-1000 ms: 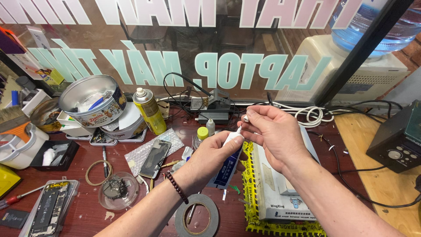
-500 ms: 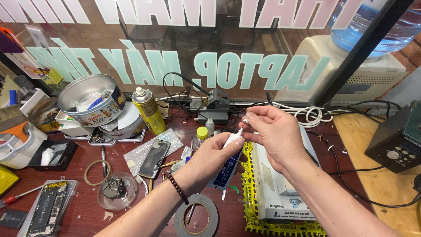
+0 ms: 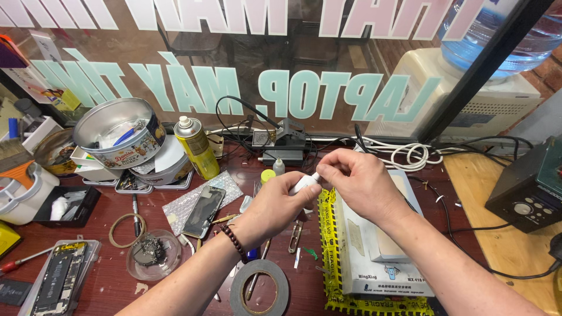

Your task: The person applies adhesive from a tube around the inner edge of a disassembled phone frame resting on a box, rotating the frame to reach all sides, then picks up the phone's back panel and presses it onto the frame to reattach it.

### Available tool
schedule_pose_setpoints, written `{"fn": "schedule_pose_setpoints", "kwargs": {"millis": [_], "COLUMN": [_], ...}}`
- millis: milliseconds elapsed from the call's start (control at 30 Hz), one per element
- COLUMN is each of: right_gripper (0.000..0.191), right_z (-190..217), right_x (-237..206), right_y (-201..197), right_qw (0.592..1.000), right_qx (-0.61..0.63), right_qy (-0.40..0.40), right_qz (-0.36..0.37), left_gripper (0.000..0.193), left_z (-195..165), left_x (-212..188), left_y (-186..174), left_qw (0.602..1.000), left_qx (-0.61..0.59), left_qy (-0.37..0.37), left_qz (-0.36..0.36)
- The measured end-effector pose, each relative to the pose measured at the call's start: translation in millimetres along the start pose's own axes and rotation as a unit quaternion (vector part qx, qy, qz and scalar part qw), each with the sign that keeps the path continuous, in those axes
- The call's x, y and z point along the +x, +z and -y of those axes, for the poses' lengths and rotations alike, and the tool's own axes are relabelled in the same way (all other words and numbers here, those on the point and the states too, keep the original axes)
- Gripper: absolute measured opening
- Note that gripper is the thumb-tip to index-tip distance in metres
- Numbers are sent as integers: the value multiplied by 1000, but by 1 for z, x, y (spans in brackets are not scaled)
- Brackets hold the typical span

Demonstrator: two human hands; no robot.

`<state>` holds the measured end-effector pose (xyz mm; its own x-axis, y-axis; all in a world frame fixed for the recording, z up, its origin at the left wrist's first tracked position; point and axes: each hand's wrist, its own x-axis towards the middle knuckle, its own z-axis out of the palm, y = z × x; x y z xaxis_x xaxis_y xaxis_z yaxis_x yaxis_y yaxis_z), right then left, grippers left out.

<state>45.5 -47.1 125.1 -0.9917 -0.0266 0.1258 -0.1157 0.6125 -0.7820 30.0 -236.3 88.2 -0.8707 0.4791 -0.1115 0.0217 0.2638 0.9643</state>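
Two hands work on a small white tube above the table.
The left hand (image 3: 275, 205) grips the small white tube (image 3: 305, 184) (held over the table (image 3: 105, 281)); the right hand (image 3: 357, 181) pinches its tip. Best to hold it steady and twist gently.

A dark red-brown workbench (image 3: 111, 275) runs under a wide glass window (image 3: 234, 52) bearing large pale lettering. Right of the window stands a black frame post (image 3: 474, 70); behind the glass, a water dispenser (image 3: 462, 88). Further right lies a light wooden tabletop (image 3: 497, 234).
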Motion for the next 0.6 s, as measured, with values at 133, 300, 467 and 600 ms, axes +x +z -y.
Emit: {"fn": "schedule_pose_setpoints", "kwargs": {"millis": [133, 300, 467, 600], "right_gripper": [32, 23, 28, 37], "right_z": [-4, -8, -12, -15], "right_x": [5, 7, 6, 9], "right_y": [4, 11, 24, 45], "right_qw": [996, 996, 992, 990], "right_qx": [-34, -17, -4, -129], "right_qy": [51, 17, 38, 6], "right_qz": [64, 87, 117, 62], "left_gripper": [38, 38, 37, 37], "left_z": [-2, -2, -1, 1], "left_x": [-4, -12, -22, -33], "left_y": [-3, -7, -14, -23], "left_qw": [994, 982, 971, 952], "left_qx": [106, 178, 232, 281], "left_qy": [18, 32, -6, 53], "left_qz": [-35, -51, -60, -110]}}
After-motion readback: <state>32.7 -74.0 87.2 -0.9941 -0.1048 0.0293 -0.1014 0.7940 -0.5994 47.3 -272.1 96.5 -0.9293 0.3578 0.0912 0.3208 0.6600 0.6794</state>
